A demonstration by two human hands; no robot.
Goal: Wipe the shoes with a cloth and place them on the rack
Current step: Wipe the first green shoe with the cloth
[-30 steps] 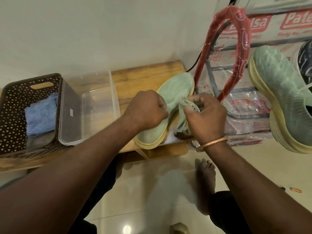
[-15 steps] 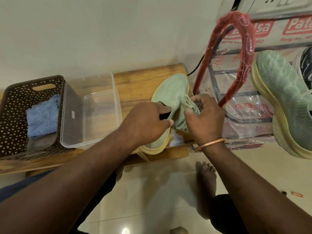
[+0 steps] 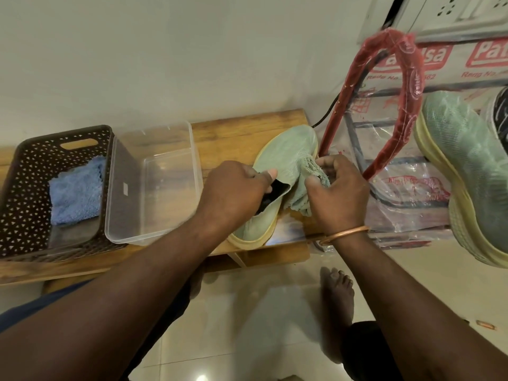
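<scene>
A pale green shoe (image 3: pixel 286 155) with a yellow sole lies on the wooden bench (image 3: pixel 233 133), toe pointing away. My left hand (image 3: pixel 233 191) grips its collar, thumb on the upper and fingers inside the dark opening. My right hand (image 3: pixel 336 193) holds a bunched green cloth (image 3: pixel 305 188) against the shoe's right side. A matching green shoe (image 3: pixel 467 166) sits on the plastic-wrapped rack (image 3: pixel 406 188) at the right. The rack has a red wrapped handle (image 3: pixel 409 105).
A clear plastic tub (image 3: pixel 154 182) stands left of the shoe. Beside it is a brown perforated basket (image 3: pixel 24 188) holding a blue cloth (image 3: pixel 77 191). A dark shoe (image 3: pixel 501 114) shows at the right edge. My bare foot (image 3: pixel 339 292) rests on the tiled floor below.
My left hand shifted from covering the shoe's upper to gripping its collar, exposing the dark opening. The right hand with the cloth slid forward along the shoe's side.
</scene>
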